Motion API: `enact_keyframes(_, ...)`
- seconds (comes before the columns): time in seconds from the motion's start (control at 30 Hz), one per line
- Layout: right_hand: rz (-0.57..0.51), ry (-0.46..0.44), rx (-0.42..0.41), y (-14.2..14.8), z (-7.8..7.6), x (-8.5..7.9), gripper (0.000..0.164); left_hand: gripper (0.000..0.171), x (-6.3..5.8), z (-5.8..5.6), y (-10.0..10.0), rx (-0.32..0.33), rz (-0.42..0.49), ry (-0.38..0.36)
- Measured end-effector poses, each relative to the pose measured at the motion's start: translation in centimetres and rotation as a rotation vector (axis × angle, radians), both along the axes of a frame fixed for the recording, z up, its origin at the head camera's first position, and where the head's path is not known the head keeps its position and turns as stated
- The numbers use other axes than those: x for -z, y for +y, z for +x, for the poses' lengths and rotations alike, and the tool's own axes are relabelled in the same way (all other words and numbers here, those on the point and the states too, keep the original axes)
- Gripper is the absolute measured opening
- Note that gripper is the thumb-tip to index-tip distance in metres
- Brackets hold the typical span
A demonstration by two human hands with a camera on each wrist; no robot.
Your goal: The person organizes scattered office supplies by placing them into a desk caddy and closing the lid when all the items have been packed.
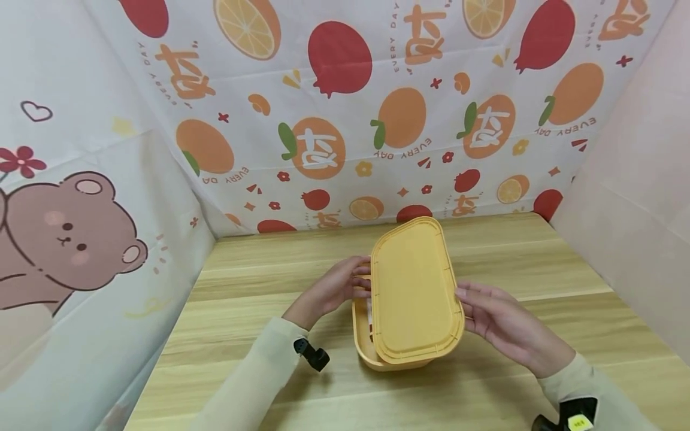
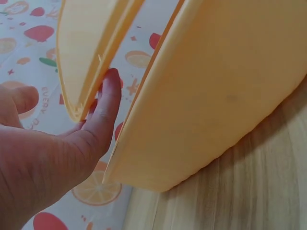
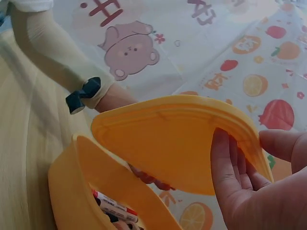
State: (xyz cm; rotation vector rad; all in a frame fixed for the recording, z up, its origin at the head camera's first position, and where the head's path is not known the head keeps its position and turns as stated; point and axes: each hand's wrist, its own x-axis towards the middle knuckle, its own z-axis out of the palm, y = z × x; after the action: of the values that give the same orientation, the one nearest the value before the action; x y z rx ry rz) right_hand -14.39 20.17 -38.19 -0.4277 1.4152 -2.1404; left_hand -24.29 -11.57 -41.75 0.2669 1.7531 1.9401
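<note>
A yellow plastic lid [image 1: 412, 287] is held tilted over a yellow box [image 3: 67, 191], leaving a gap on the left side. My right hand [image 1: 507, 326] pinches the lid's right edge, thumb on the upper face and fingers against the underside. On the opposite edge, the extended fingers of my left hand [image 1: 331, 286] touch the lid from below, and its thumb stands apart in the left wrist view. White pens with red ends, one of them a marker [image 3: 112, 206], lie inside the box. Most of the box's inside is hidden by the lid in the head view.
The box stands on a light wood-grain table [image 1: 242, 335]. A fruit-patterned cloth [image 1: 345, 131] hangs along the back, and a cloth with a bear print [image 1: 70, 233] covers the left side. A pale sheet [image 1: 636, 179] closes the right side.
</note>
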Motion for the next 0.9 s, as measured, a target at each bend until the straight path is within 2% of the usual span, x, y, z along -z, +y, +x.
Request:
enact_keyframes(0.2, 0.106, 0.058, 0.014, -0.4, -0.5, -1.0, 0.029, 0.048, -0.2, 0.1, 0.4, 0.003, -0.034, 0.028)
enact_keyframes(0.43, 0.154, 0.106, 0.051, -0.9, -1.0, -1.7, 0.03, 0.048, -1.1, -0.2, 0.8, 0.003, -0.082, 0.064)
enact_keyframes(0.7, 0.195, 0.132, 0.088, -0.9, -1.6, -2.8, 0.03, 0.059, -2.6, -0.5, 0.8, -0.062, -0.09, 0.039)
enact_keyframes(0.9, 0.231, 0.158, 0.108, -1.3, -1.7, -3.3, 0.033, 0.058, -3.7, -0.1, 0.1, -0.104, -0.061, 0.03)
